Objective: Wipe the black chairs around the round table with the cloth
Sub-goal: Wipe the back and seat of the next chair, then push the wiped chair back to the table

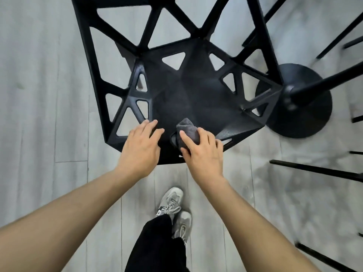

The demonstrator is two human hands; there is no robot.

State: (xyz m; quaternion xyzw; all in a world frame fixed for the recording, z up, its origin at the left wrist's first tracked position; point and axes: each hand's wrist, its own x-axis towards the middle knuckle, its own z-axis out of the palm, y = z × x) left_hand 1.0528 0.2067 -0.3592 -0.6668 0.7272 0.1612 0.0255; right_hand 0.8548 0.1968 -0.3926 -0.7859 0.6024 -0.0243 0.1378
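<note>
Now right hand clutches cloth on chair seat (left hand flat).

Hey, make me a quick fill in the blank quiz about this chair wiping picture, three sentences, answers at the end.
1. The right hand grips a grey ____ against the chair seat.
2. The left hand rests on the seat's front edge and holds ____.
3. The round black base on the floor stands to the ____ of the chair.

Missing words: cloth; nothing; right
</note>
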